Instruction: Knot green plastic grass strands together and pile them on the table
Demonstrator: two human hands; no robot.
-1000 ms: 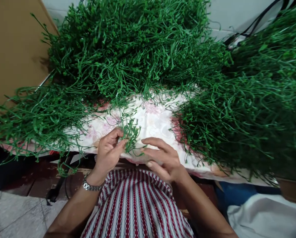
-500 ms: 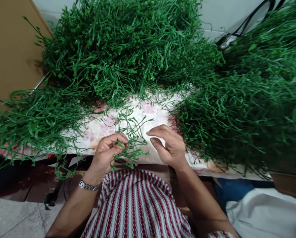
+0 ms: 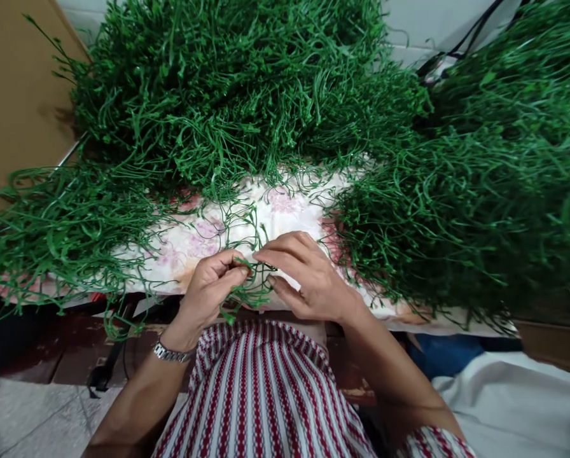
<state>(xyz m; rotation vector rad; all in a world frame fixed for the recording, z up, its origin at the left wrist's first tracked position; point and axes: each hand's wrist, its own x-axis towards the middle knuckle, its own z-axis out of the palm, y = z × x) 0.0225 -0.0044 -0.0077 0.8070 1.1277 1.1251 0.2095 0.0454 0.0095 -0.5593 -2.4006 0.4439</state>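
Observation:
In the head view my left hand (image 3: 213,283), with a metal watch at the wrist, pinches a small bunch of thin green branching stems (image 3: 240,296) between thumb and forefinger. The stems look like artificial plant pieces. Close on its right, my right hand (image 3: 308,277) has its thumb and forefinger apart around the bunch's right side, and I see no firm grip there. More loose stems (image 3: 242,222) lie on the floral cloth (image 3: 285,216) just beyond my fingers.
A tall heap of green stems (image 3: 247,89) rises at the back against the wall. Another large pile (image 3: 457,210) covers the right side, and a lower one (image 3: 70,229) hangs over the left front edge. A tan board (image 3: 18,95) stands at far left; dark cables (image 3: 476,28) run behind.
My right hand has moved left, bringing its fingertips up to the stems. My left hand still pinches the bunch, its thumb now nearer the fingertip. The whole view has shifted slightly.

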